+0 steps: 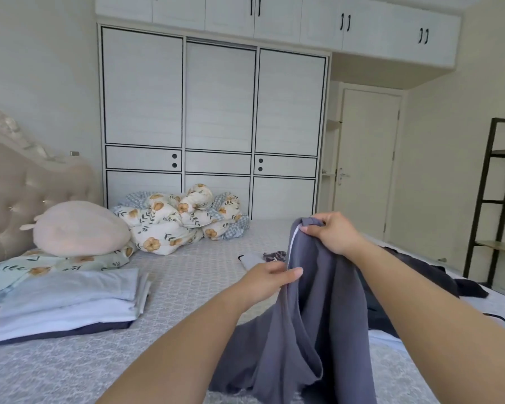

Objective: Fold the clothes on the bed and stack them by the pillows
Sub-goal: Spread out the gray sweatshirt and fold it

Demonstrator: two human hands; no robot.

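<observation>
A grey garment (306, 322) with a thin white stripe hangs in front of me, its lower part trailing on the bed (187, 275). My right hand (333, 231) grips its top edge, raised above the mattress. My left hand (271, 279) pinches the striped edge lower down, thumb and fingers closed on the cloth. A stack of folded clothes (67, 301), pale blue and white over a dark navy piece, lies at the left beside the pillows (56, 263). Dark unfolded clothes (426, 275) lie on the bed's right side behind my right arm.
A pink plush cushion (79, 228) rests on the floral pillows by the padded headboard (21, 193). A bundled floral duvet (181, 217) sits at the far side of the bed. Small items (263, 258) lie mid-bed. A black shelf frame (496, 199) stands right; wardrobe (213, 112) behind.
</observation>
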